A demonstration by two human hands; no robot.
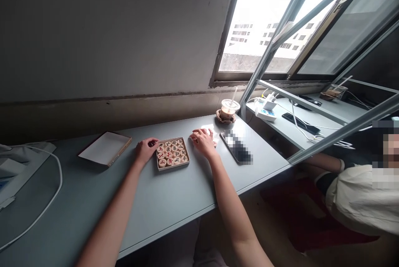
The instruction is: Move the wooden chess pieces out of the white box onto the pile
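Observation:
A shallow open box (173, 167) lies on the desk, filled with rows of round wooden Chinese chess pieces (168, 149) bearing red and black characters. My left hand (147, 150) is closed at the box's left edge near its far corner, thumb and fingers bent against the side; its fingertips are partly hidden. To the right of the box, my right hand (203, 140) curls down over a few more chess pieces (215, 144) on the desktop. Its fingers are bent around them and cover most of them. The box's lid (106, 146) rests upturned at the far left.
A phone (237, 147) and an iced drink cup (230, 108) in a holder stand right of my hand. White cable (59, 180) crosses the desk's left side. Metal frame bars (324, 134) divide off another desk with a power strip (264, 109). A person (358, 196) sits at right.

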